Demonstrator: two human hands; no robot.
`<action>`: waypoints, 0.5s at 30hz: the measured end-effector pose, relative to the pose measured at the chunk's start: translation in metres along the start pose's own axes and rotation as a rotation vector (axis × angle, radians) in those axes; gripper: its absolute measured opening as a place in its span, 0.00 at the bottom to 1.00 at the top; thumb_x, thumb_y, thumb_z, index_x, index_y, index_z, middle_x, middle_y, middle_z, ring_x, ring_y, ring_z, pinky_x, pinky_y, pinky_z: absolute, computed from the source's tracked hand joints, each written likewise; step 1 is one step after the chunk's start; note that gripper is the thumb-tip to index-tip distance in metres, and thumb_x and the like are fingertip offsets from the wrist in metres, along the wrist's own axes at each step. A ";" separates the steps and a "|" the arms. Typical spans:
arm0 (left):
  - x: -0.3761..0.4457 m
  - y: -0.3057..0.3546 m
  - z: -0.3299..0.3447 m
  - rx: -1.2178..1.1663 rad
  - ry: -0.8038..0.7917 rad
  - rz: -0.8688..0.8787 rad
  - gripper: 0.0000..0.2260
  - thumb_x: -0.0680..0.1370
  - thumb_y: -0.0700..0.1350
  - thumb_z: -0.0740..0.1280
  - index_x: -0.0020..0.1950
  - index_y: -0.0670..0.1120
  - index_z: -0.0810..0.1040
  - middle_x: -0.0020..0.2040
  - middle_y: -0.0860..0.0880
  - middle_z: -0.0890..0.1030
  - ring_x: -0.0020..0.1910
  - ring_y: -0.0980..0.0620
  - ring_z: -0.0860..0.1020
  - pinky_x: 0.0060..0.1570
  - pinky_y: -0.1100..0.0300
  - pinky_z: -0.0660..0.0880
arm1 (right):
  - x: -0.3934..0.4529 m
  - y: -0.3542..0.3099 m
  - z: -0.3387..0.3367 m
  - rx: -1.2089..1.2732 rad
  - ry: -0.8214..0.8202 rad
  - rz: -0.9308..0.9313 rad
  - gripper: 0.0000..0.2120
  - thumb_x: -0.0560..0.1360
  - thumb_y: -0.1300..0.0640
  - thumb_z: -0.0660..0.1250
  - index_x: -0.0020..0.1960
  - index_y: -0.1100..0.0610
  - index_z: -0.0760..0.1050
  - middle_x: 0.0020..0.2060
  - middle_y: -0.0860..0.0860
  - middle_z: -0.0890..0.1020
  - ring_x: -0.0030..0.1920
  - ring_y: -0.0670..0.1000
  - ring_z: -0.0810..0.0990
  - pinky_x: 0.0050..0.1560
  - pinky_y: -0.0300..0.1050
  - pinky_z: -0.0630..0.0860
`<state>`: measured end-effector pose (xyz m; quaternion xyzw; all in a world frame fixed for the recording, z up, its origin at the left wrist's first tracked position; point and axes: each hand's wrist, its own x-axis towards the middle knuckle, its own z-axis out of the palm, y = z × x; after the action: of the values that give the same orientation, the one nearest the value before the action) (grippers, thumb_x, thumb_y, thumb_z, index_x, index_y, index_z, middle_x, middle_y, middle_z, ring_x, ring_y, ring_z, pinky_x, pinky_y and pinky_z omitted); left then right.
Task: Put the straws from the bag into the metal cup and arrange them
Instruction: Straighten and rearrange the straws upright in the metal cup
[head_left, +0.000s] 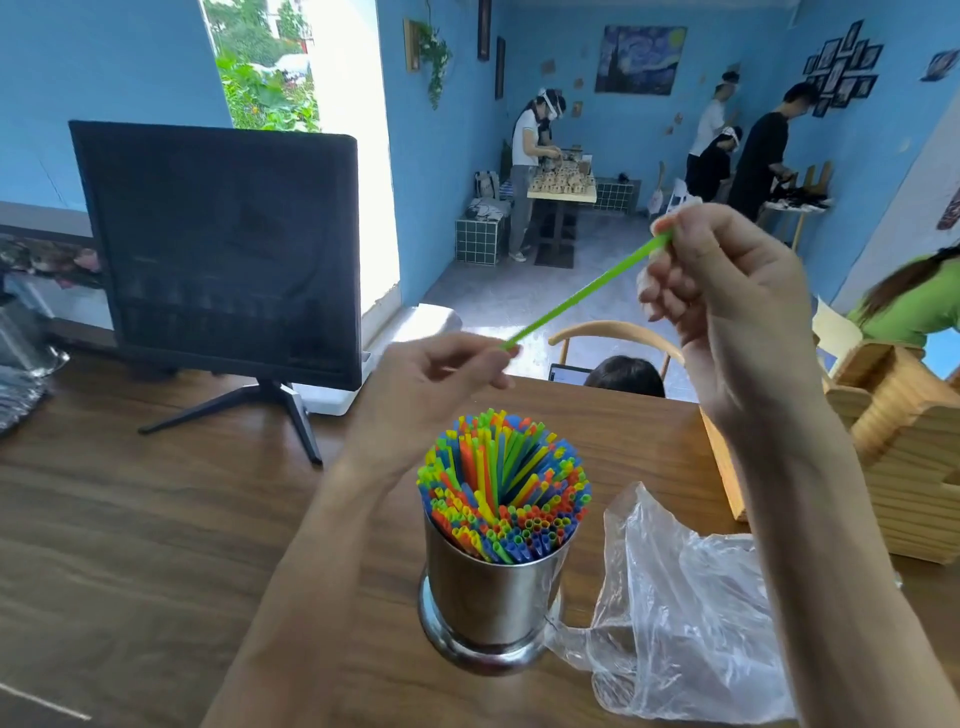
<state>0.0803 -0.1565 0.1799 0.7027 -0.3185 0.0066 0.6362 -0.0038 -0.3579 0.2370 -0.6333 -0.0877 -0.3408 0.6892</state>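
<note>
Both hands raised above metal cup (493, 587): left hand (431, 384) and right hand (727, 291) each pinch one end of green straw (587, 293), likely straightening it before insertion. Plastic bag (685, 613) lies slack beside cup.

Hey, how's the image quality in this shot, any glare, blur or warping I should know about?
Head view: the window behind the monitor is blown out white; wide-angle warping bends the table edge and walls; the right hand and left hand holding the green straw look slightly soft; the metal cup shows reflections; straws in it are sharp.
</note>
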 end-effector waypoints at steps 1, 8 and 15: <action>0.001 0.001 -0.008 -0.092 0.089 -0.007 0.05 0.68 0.53 0.75 0.40 0.54 0.86 0.36 0.52 0.86 0.36 0.58 0.82 0.41 0.64 0.76 | -0.004 0.002 -0.004 0.043 -0.031 0.042 0.07 0.78 0.53 0.66 0.44 0.54 0.80 0.32 0.46 0.81 0.34 0.46 0.79 0.35 0.37 0.74; 0.002 0.001 -0.032 -0.401 0.337 -0.022 0.12 0.63 0.59 0.76 0.35 0.51 0.87 0.31 0.53 0.82 0.29 0.58 0.76 0.33 0.67 0.74 | -0.054 0.051 -0.024 -0.236 -0.311 0.234 0.05 0.73 0.53 0.72 0.41 0.51 0.85 0.35 0.55 0.84 0.36 0.49 0.81 0.36 0.39 0.75; -0.006 0.003 -0.028 -0.232 0.334 0.080 0.08 0.82 0.43 0.66 0.44 0.45 0.69 0.43 0.53 0.88 0.46 0.55 0.86 0.41 0.66 0.79 | -0.074 0.069 -0.059 -0.352 -0.490 0.405 0.10 0.70 0.48 0.80 0.49 0.50 0.86 0.37 0.54 0.80 0.39 0.50 0.76 0.44 0.38 0.75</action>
<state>0.0851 -0.1285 0.1856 0.6005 -0.2350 0.1117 0.7561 -0.0374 -0.3888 0.1289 -0.8096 -0.0630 -0.0452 0.5819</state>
